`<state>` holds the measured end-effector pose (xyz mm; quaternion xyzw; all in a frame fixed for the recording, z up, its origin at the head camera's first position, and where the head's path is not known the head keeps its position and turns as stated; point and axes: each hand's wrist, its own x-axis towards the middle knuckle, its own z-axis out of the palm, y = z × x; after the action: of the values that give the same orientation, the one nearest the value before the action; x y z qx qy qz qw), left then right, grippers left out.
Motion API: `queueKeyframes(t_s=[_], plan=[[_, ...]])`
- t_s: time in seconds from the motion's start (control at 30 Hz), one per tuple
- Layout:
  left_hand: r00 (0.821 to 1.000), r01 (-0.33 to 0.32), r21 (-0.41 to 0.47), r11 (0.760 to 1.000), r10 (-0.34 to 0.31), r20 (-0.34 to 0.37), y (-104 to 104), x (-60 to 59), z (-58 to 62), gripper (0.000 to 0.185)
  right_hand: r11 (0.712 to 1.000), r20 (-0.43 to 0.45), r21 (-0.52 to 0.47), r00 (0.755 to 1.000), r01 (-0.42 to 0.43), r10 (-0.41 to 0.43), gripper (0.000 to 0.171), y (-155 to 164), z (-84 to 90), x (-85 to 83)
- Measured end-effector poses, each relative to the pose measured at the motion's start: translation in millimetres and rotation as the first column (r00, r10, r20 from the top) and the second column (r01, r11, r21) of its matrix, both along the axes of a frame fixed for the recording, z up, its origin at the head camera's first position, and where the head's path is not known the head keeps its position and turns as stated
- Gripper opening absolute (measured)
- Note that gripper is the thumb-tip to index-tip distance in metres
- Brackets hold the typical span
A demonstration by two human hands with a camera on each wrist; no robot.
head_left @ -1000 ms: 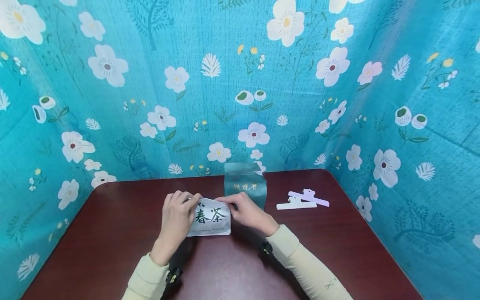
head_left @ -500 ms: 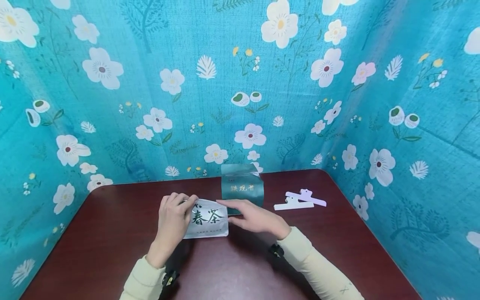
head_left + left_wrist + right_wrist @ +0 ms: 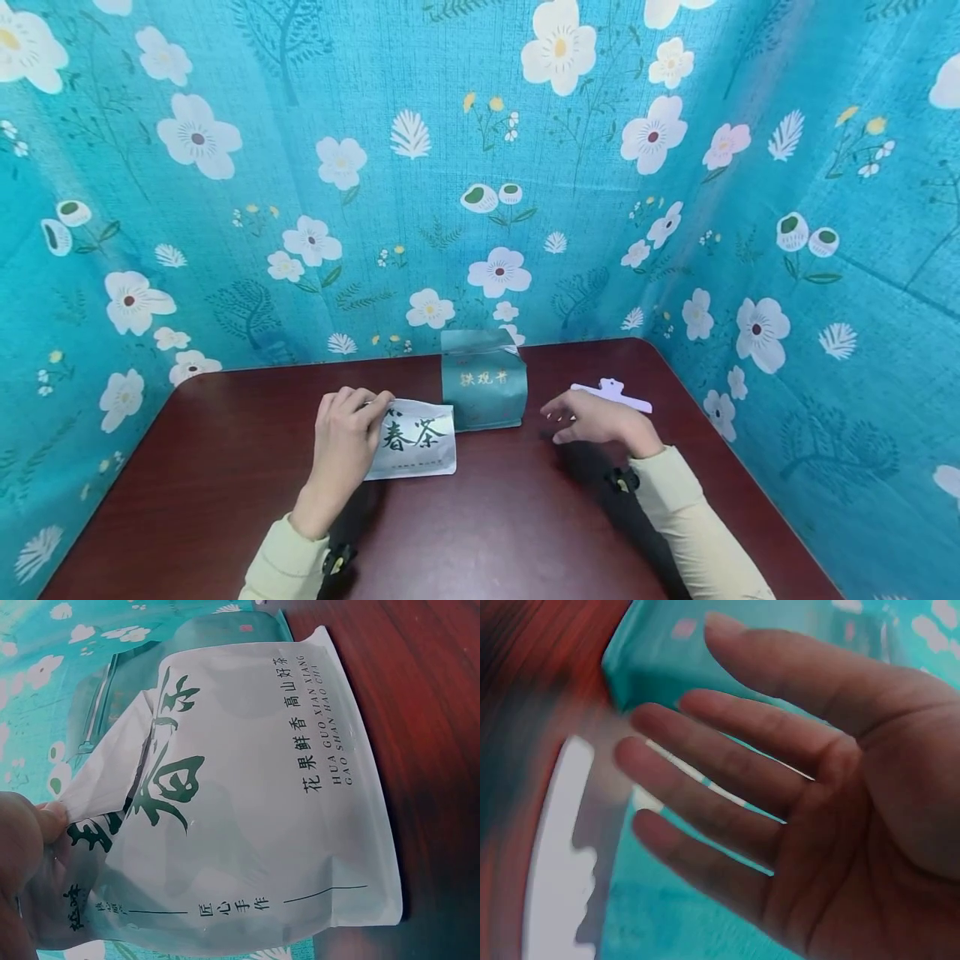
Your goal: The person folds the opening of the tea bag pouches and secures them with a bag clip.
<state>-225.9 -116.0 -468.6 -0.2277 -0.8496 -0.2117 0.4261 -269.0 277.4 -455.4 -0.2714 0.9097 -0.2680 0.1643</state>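
Where the dark red table (image 3: 225, 467) met the flowered blue backdrop (image 3: 225, 167), a teal pouch (image 3: 483, 385) stood upright near the middle of the far edge, its gold lettering facing the person. Item two: a white clip (image 3: 611, 395), lying flat toward the far right corner, partly covered by the right hand; in the right wrist view a white clip (image 3: 559, 855) showed blurred beside the fingers, and whether it was the same piece could not be told. Item three: a white pouch (image 3: 414, 448), lying flat near the table's middle, just in front of the teal pouch and a little to its left, the two close or touching. Its long axis ran left to right, the folded mouth toward the left, the sealed bottom toward the right, large green characters face up. The left hand (image 3: 347, 437) pinched the folded top flap of the white pouch (image 3: 247, 802) between thumb and fingers (image 3: 41, 825). The right hand (image 3: 600, 421) hovered apart, right of the teal pouch, fingers (image 3: 727, 765) spread and relaxed, holding nothing.
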Motion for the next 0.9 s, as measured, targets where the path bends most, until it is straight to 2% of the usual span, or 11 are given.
queueKeyframes(t_s=[0.1,0.27,0.4,0.6,0.9], plan=[[1.0,0.001,0.01,1.0,-0.001,0.004,-0.2,-0.4,0.9,0.023,0.997,-0.078,-0.01,0.994,0.07,-0.071,0.05,13.5,-5.7,-5.0],[1.0,0.0,0.012,1.0,-0.001,0.016,-0.1,-0.3,1.0,0.023,0.983,-0.191,-0.01,0.965,0.181,-0.18,0.058,26.6,-16.1,-11.0],[1.0,-0.001,0.011,1.0,0.001,0.023,0.2,0.8,-1.1,0.023,0.973,-0.219,0.01,0.95,0.232,-0.225,0.056,34.5,-26.3,-15.0],[1.0,0.007,0.008,1.0,-0.007,0.027,0.6,2.4,-0.7,0.023,0.963,-0.26,0.04,0.934,0.265,-0.246,0.055,42.5,-37.5,-20.3],[1.0,0.002,0.0,1.0,-0.002,0.024,-0.9,0.5,-0.4,0.022,0.945,-0.246,0.096,0.927,0.314,-0.283,0.052,46.9,-47.7,-27.0]])
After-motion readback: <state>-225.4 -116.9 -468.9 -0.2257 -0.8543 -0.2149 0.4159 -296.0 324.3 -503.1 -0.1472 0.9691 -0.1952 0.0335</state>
